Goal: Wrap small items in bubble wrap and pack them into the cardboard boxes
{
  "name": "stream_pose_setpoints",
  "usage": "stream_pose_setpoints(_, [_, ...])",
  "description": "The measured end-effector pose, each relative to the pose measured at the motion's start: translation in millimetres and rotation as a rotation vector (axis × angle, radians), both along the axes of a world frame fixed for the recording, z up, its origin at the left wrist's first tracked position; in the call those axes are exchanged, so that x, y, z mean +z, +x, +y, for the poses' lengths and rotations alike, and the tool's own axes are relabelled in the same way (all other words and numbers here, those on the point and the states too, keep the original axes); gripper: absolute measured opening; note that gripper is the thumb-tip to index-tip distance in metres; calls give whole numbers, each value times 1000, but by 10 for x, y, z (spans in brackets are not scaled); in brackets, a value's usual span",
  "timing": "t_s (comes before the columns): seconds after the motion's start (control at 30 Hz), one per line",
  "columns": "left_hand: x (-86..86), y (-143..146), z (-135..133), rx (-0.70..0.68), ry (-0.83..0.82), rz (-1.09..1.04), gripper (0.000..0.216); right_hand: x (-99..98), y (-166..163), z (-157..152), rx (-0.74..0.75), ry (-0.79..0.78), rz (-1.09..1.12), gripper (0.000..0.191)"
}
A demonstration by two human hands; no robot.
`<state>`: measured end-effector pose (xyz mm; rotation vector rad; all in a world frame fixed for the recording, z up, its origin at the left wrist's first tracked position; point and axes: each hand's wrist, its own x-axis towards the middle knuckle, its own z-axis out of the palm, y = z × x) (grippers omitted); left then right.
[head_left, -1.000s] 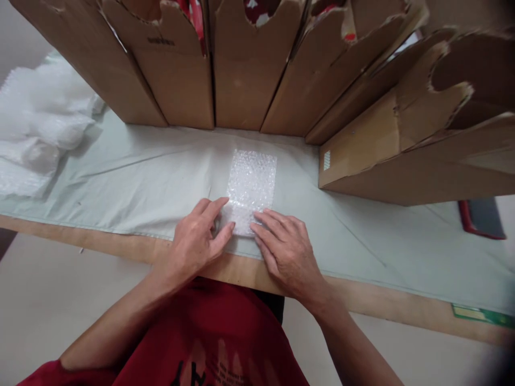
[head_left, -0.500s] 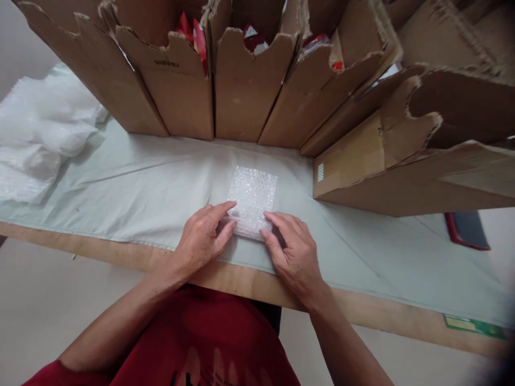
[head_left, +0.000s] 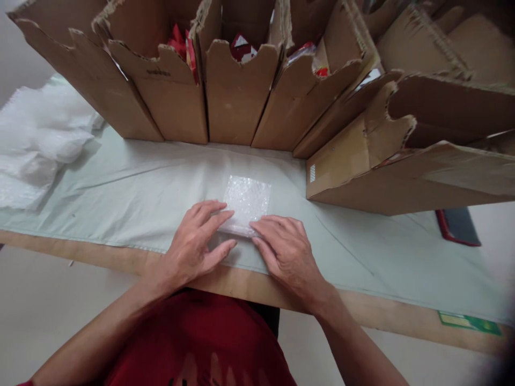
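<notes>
Cloth (head_left: 153, 198) under glossy folded bubble wrap (head_left: 247, 197); left fingers (head_left: 217, 219) spread; right fingers (head_left: 269, 231), grip unclear.

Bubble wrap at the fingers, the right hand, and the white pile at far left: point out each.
Bubble wrap (head_left: 247, 197): head view, its flat far part.
Right hand (head_left: 288, 249): head view, back of the hand.
White pile (head_left: 30, 131): head view, its visible middle.

Cardboard boxes (head_left: 240, 102) stand at twelve o'clock; a dark, red-edged flat object (head_left: 462, 226) lies near three, a green strip (head_left: 470, 323) near four, a translucent plastic heap (head_left: 40, 134) near nine.
</notes>
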<state>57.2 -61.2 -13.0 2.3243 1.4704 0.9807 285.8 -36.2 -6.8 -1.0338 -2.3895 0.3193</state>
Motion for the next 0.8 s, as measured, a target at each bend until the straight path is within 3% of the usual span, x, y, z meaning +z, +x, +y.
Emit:
stream_pose_setpoints(0.07, [15, -23, -74, -74, -34, -29, 38, 38, 27, -50, 8, -83, 41, 19])
stream_pose_setpoints(0.17, [-11, -16, -93, -58, -95, -71, 35, 43, 58, -111, 0, -166, 46, 21])
stream_pose_setpoints(0.33, [-92, 55, 111, 39, -106, 33, 32, 7, 72, -171, -137, 5, -17, 25])
stream_pose_setpoints(0.5, [-75, 123, 200, 171, -145, 9, 33, -47, 27, -144, -49, 33, -107, 24])
stream_pose_setpoints(0.57, [-25, 141, 107, 241, -151, -148, 34, -74, 24, -89, -50, 38, -76, 21])
stream_pose_setpoints(0.63, [41, 156, -48, 314, -263, -395, 38, -78, 36, -45, -83, 16, 22, 20])
stream_pose_setpoints(0.8, [154, 241, -378, 311, -857, -1181, 59, 26, 20, -142, -139, -177, 217, 21])
